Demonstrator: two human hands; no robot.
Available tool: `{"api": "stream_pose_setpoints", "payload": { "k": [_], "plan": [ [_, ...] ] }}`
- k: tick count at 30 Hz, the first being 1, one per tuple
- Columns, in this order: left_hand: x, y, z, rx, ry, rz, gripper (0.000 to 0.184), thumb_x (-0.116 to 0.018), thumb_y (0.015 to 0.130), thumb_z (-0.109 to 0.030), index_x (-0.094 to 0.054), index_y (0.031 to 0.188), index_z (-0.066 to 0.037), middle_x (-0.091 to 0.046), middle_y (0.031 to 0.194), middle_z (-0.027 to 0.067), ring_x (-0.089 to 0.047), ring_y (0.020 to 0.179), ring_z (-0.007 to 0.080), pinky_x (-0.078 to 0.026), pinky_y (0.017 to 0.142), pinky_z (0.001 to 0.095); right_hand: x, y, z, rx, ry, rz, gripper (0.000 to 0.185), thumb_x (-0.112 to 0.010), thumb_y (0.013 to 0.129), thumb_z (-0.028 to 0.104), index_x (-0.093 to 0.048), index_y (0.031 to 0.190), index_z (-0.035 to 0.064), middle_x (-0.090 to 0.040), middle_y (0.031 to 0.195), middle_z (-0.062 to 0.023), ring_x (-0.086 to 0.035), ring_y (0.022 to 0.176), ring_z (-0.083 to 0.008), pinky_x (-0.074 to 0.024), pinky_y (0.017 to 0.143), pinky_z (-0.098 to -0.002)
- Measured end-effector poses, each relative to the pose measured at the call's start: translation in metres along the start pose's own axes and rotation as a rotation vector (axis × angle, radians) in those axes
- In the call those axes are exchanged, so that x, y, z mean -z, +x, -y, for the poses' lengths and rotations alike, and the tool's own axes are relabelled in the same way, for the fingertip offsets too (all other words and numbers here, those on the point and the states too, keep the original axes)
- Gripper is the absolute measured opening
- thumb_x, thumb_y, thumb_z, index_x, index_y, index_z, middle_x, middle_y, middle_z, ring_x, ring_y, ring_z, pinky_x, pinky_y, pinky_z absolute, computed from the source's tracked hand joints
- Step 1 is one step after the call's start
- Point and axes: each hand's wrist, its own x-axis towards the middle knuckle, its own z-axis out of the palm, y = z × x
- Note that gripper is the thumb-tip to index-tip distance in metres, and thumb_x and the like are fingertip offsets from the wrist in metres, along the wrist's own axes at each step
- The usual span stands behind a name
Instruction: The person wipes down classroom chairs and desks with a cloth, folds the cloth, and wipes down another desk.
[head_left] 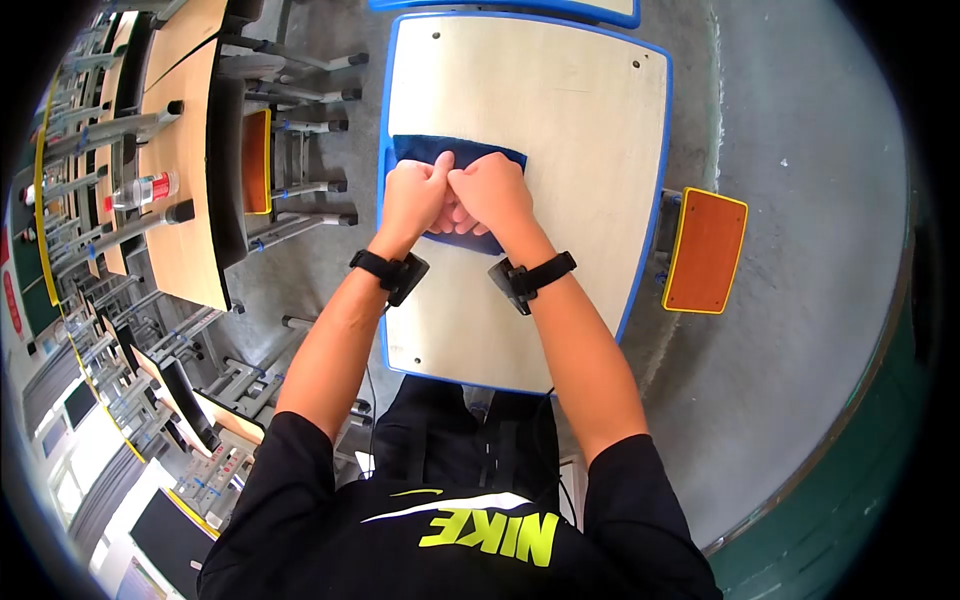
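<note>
As a bare left hand (410,198) and right hand (492,188) meet over a rectangular dark-blue cloth (415,148) on a pale, blue-rimmed tabletop (540,100), each grip is curled, its hold impossible to tell.

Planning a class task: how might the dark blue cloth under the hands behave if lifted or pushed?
The cloth looks thin, so it's probably light and floppy. Lying flat on the desk, it may wrinkle if pushed.
</note>
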Motion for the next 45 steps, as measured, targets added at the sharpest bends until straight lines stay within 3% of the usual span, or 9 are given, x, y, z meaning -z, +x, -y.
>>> {"api": "stream_pose_setpoints", "payload": {
  "k": [4,12,21,29,33,36,38,40,45],
  "plan": [
    [-0.002,-0.013,0.01,-0.032,-0.014,-0.011,0.059,-0.057,0.106,-0.036,-0.067,0.066,0.006,-0.068,0.058,0.0163,-0.069,0.046,0.0229,-0.055,0.041,0.0337,-0.005,-0.01,-0.002,0.013,-0.016,-0.014,0.034,-0.061,0.094,0.026,-0.074,0.071,0.0047,-0.073,0.065,-0.0071,-0.071,0.053,-0.0164,-0.0585,0.051,-0.0309],
    [-0.007,-0.072,0.074,-0.106,0.057,-0.025,0.061,-0.053,0.106,-0.039,-0.071,0.064,0.002,-0.065,0.053,0.0165,-0.068,0.046,0.0264,-0.056,0.05,0.037,-0.043,-0.055,-0.053,0.003,-0.003,0.006,0.036,-0.061,0.093,0.026,-0.073,0.069,0.0008,-0.072,0.063,-0.0117,-0.07,0.05,-0.0197,-0.0596,0.049,-0.0333],
    [0.002,-0.167,0.14,0.009,-0.115,0.043,0.062,-0.056,0.106,-0.041,-0.071,0.066,0.004,-0.069,0.058,0.0132,-0.069,0.047,0.0199,-0.055,0.045,0.0303,-0.109,-0.142,-0.109,-0.013,-0.115,-0.093,0.039,-0.061,0.093,0.031,-0.071,0.068,0.0031,-0.069,0.059,-0.0088,-0.068,0.047,-0.0193,-0.0578,0.049,-0.0323],
    [-0.009,-0.195,0.183,-0.154,-0.022,-0.023,0.059,-0.055,0.104,-0.04,-0.073,0.068,0.003,-0.07,0.059,0.0129,-0.069,0.049,0.022,-0.058,0.053,0.0352,-0.144,-0.181,-0.155,0.075,-0.246,-0.269,0.039,-0.059,0.096,0.038,-0.076,0.078,0.0081,-0.072,0.065,-0.0079,-0.071,0.055,-0.0208,-0.0592,0.065,-0.0375],
    [-0.025,-0.187,0.209,-0.379,0.274,-0.175,0.048,-0.055,0.102,-0.03,-0.07,0.066,-0.001,-0.071,0.062,0.0136,-0.069,0.051,0.0232,-0.057,0.056,0.0366,-0.154,-0.191,-0.17,0.158,-0.357,-0.363,0.037,-0.06,0.095,0.036,-0.076,0.083,0.0052,-0.077,0.083,-0.0168,-0.076,0.077,-0.0309,-0.0597,0.075,-0.0441],
    [-0.036,-0.186,0.218,-0.377,0.281,-0.201,0.027,-0.061,0.095,-0.024,-0.071,0.089,0.001,-0.072,0.085,0.024,-0.07,0.081,0.0405,-0.056,0.077,0.0486,-0.162,-0.186,-0.19,0.274,-0.447,-0.446,0.034,-0.059,0.095,0.03,-0.074,0.091,0.0002,-0.074,0.103,-0.027,-0.072,0.103,-0.0433,-0.0571,0.087,-0.0524],
    [-0.033,-0.189,0.219,-0.344,0.239,-0.119,0.025,-0.067,0.09,-0.015,-0.063,0.108,0.0,-0.071,0.102,0.0285,-0.068,0.1,0.0472,-0.055,0.088,0.052,-0.17,-0.196,-0.192,0.295,-0.494,-0.487,0.031,-0.057,0.096,0.028,-0.07,0.099,-0.0008,-0.074,0.104,-0.0277,-0.072,0.102,-0.0442,-0.0572,0.088,-0.053],
    [-0.03,-0.199,0.214,-0.374,0.234,-0.114,0.028,-0.068,0.089,-0.012,-0.06,0.112,0.0,-0.071,0.104,0.0286,-0.068,0.102,0.0473,-0.054,0.09,0.0516,-0.173,-0.194,-0.194,0.283,-0.513,-0.473,0.03,-0.053,0.1,0.022,-0.061,0.114,-0.0026,-0.072,0.108,-0.0297,-0.071,0.103,-0.0463,-0.0573,0.088,-0.0543],
    [-0.033,-0.201,0.216,-0.421,0.255,-0.127,0.031,-0.068,0.087,-0.01,-0.057,0.114,-0.001,-0.07,0.104,0.0295,-0.067,0.102,0.0477,-0.053,0.088,0.0522,-0.176,-0.193,-0.198,0.301,-0.51,-0.48,0.028,-0.049,0.103,0.022,-0.056,0.116,-0.0025,-0.072,0.106,-0.0295,-0.071,0.102,-0.0453,-0.0574,0.088,-0.054]
  ]
}}
